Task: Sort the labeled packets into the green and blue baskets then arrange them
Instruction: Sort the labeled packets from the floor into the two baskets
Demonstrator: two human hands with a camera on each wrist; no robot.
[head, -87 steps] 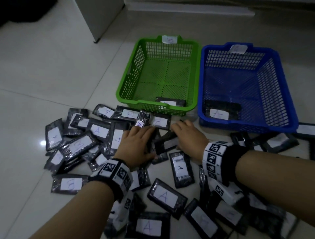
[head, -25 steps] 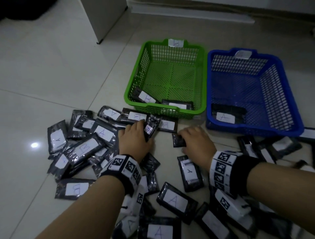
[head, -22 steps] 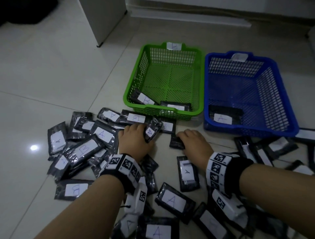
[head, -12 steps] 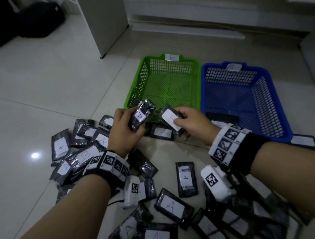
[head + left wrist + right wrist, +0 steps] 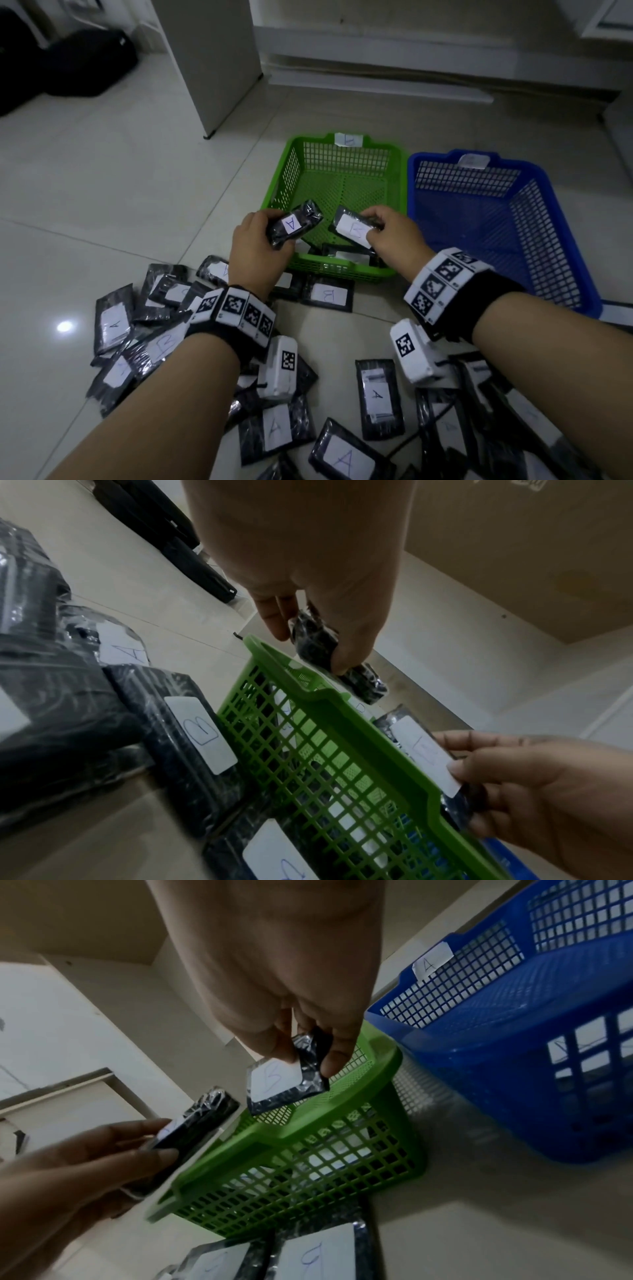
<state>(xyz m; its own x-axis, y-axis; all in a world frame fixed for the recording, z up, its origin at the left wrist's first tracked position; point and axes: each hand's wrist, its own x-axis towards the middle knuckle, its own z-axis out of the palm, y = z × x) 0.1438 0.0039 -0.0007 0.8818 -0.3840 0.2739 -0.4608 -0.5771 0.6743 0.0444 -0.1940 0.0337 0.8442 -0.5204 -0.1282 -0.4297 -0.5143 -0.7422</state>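
Note:
Both hands hover over the near edge of the green basket (image 5: 342, 274). My left hand (image 5: 265, 236) grips a black packet labelled A (image 5: 294, 224), also seen as a dark wrapped packet (image 5: 318, 639) between thumb and fingers. Next to it, my right hand (image 5: 376, 229) pinches a black packet labelled B (image 5: 352, 229) by its corner; the B label (image 5: 274, 1081) is plain in the right wrist view. Black packets (image 5: 346, 255) lie inside the green basket at its near side. The blue basket (image 5: 496, 212), tagged A (image 5: 431, 961), stands to the right, touching the green one.
Several labelled black packets are strewn on the tiled floor in front of the baskets, a heap at left (image 5: 137, 329) and more near my forearms (image 5: 376, 397). A white cabinet (image 5: 212, 61) stands behind left; a dark bag (image 5: 89, 61) lies at far left.
Both hands left the floor pile, each with a packet, and rose forward over the green basket's near edge. The head view tilted up toward the wall.

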